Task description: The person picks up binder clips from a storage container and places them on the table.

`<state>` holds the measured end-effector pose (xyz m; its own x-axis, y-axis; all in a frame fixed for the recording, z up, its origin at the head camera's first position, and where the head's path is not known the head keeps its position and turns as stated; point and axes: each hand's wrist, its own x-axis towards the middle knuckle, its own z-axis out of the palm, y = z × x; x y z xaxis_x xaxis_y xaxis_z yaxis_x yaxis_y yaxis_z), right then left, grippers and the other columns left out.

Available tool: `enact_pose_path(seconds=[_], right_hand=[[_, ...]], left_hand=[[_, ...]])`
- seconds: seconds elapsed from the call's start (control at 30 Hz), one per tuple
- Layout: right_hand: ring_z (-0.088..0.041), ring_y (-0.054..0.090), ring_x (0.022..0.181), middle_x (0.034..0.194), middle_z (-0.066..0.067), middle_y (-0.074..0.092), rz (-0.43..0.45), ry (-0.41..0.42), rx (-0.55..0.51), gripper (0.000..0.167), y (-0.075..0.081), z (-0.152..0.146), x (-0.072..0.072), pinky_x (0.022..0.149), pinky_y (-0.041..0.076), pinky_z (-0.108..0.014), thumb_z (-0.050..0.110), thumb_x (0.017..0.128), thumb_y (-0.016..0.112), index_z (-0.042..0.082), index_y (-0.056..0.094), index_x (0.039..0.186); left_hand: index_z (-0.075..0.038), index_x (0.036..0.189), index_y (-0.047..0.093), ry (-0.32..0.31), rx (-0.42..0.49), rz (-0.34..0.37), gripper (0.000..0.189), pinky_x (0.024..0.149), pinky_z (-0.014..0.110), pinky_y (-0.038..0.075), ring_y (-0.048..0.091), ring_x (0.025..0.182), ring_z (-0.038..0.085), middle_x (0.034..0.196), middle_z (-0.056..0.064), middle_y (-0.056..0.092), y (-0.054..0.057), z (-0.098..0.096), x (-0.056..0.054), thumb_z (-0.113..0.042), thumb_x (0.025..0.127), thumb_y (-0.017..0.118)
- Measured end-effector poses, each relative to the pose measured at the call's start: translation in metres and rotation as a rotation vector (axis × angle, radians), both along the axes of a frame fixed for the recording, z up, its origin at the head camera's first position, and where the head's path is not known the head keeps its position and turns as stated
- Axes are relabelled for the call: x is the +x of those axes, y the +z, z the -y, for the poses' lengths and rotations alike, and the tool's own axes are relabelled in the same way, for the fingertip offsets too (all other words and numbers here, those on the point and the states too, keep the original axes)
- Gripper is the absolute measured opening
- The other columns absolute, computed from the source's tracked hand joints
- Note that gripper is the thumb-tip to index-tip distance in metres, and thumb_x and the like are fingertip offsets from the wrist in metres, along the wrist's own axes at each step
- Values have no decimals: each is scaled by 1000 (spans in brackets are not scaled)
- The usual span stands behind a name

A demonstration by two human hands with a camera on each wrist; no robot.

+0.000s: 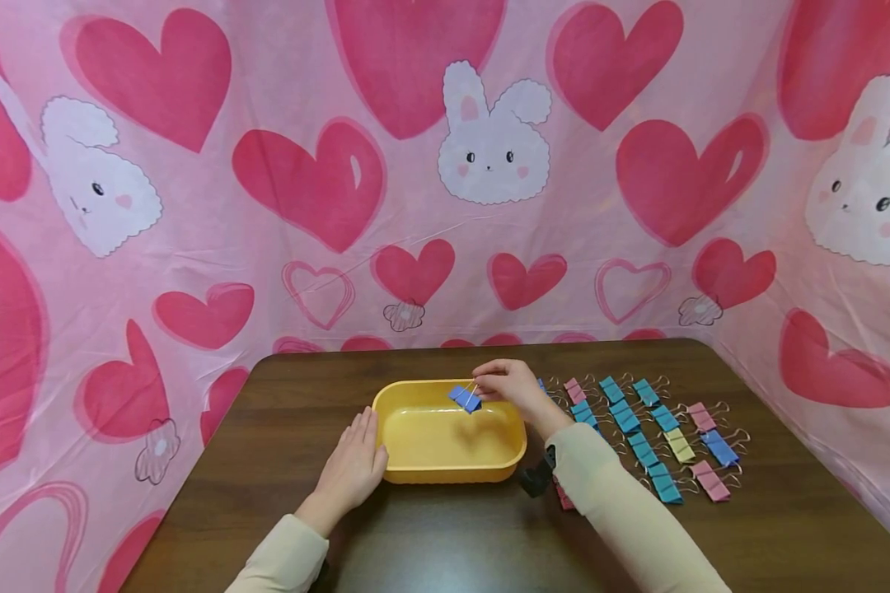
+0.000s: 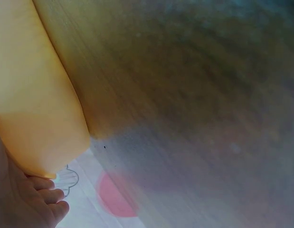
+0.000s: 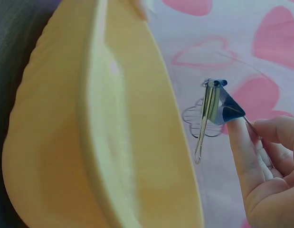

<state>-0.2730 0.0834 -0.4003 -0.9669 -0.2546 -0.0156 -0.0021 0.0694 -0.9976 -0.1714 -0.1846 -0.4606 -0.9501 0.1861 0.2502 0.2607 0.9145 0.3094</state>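
Note:
A blue binder clip [image 1: 466, 399] hangs over the yellow tray [image 1: 445, 475], pinched by one wire handle in my right hand [image 1: 510, 387]. In the right wrist view, thumb and fingers meet on that handle of the binder clip [image 3: 222, 102], and its other wire handle swings free. My left hand [image 1: 352, 461] rests against the tray's left wall with its fingers straight. The left wrist view shows fingertips [image 2: 52, 195] beside the tray's outer wall [image 2: 37, 95]. No other clip shows inside the tray.
To the right, several binder clips lie in rough columns on the dark wooden table [image 1: 430, 543]: teal ones [image 1: 643, 450], pink ones [image 1: 710, 481], a yellow one [image 1: 680, 445] and a blue one [image 1: 719, 448]. Pink heart-printed cloth [image 1: 445, 222] hangs behind and at both sides.

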Motion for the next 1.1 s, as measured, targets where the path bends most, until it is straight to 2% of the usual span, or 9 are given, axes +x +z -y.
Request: enact_pose_path(seconds=[0.17, 0.4, 0.57, 0.87, 1.0, 1.1], right_hand=[[-19, 66, 70, 95, -27, 62, -19, 17, -32, 25, 5, -18, 3, 69, 54, -34, 1, 87, 59, -12, 57, 108], [-16, 66, 71, 94, -21, 63, -65, -5, -69, 34, 14, -45, 9, 74, 52, -37, 2, 89, 56, -15, 50, 119], [-14, 66, 73, 95, -20, 63, -80, -49, -87, 36, 16, -68, 13, 73, 52, -33, 4, 90, 57, -15, 50, 119], [-12, 66, 76, 86, -4, 66, -161, -107, -117, 41, 18, -114, 20, 72, 53, -27, 6, 91, 56, -19, 44, 121], [-12, 66, 75, 85, -4, 67, -193, -134, -145, 30, 19, -134, 25, 71, 53, -27, 4, 91, 55, -13, 51, 115], [-13, 67, 74, 84, -5, 68, -187, -163, -188, 17, 18, -149, 29, 70, 53, -26, 4, 90, 57, 0, 60, 105]], left_hand=[[12, 137, 29, -5, -1, -11, 57, 106, 47, 21, 26, 131, 37, 143, 26, 27, -1, 0, -1, -21, 94, 44], [12, 138, 28, -2, 6, -8, 57, 106, 47, 21, 26, 132, 37, 144, 25, 27, 0, 0, 0, -21, 94, 44], [12, 138, 28, -4, 13, -9, 57, 106, 47, 21, 26, 132, 37, 144, 25, 27, 0, 0, 1, -20, 94, 45], [12, 138, 28, -10, -3, -11, 57, 106, 47, 21, 26, 132, 37, 144, 26, 27, 1, 1, 0, -22, 94, 43], [12, 137, 29, -10, 5, -11, 57, 106, 47, 21, 26, 132, 37, 144, 25, 27, 2, 1, 0, -21, 94, 44], [13, 137, 29, -13, 5, -15, 57, 106, 47, 21, 26, 132, 37, 144, 26, 27, 2, 1, 0, -20, 94, 44]])
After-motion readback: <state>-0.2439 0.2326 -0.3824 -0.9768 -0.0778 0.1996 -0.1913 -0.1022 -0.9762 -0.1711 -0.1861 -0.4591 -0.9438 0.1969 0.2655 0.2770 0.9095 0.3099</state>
